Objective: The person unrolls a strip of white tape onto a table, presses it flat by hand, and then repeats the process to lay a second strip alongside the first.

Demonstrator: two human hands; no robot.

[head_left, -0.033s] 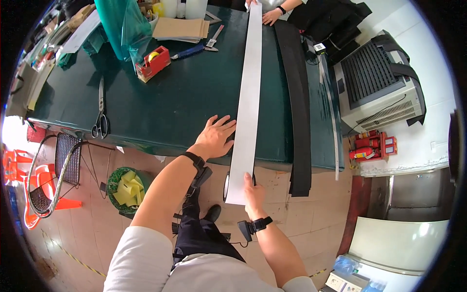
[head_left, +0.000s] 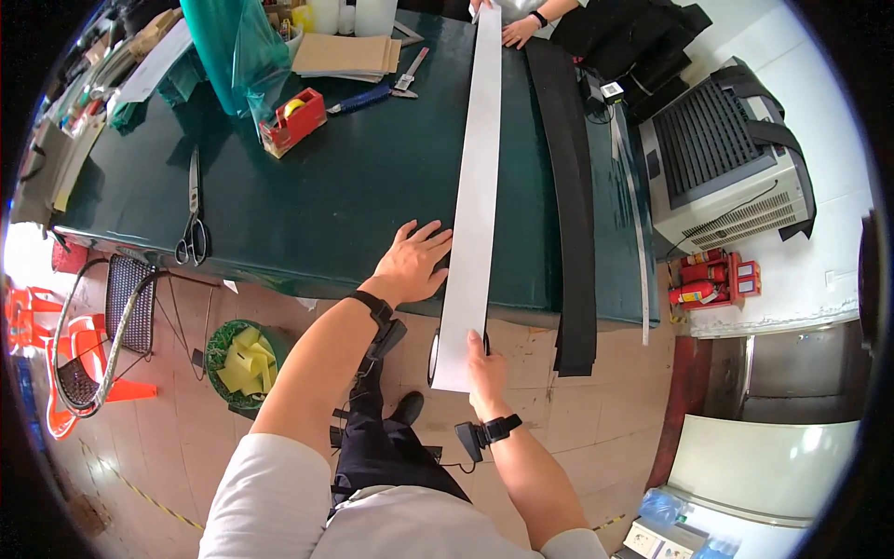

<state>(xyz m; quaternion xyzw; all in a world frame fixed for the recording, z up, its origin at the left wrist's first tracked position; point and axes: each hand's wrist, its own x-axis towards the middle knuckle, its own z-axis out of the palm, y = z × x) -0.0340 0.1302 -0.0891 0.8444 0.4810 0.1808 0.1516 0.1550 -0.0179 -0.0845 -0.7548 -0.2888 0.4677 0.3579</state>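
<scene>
A long white strip (head_left: 478, 168) runs from the far side of the green table toward me, unwound from a roll (head_left: 453, 365) just past the table's near edge. My right hand (head_left: 485, 371) grips the right side of this white roll, thumb on top; its other fingers are mostly hidden. With fingers spread, my left hand (head_left: 410, 265) lies flat on the tabletop, fingertips at the strip's left edge. At the far end, another person's hand (head_left: 520, 33) rests beside the strip, and a second one is partly cut off at the top.
Long black strips (head_left: 570, 205) lie right of the white one, overhanging the table (head_left: 326, 196). Scissors (head_left: 194, 219), a red tape dispenser (head_left: 294, 121), a blue-handled cutter (head_left: 363, 98) and brown sheets (head_left: 345, 56) are leftward. A green bin (head_left: 223, 368) with yellow scraps stands on the floor.
</scene>
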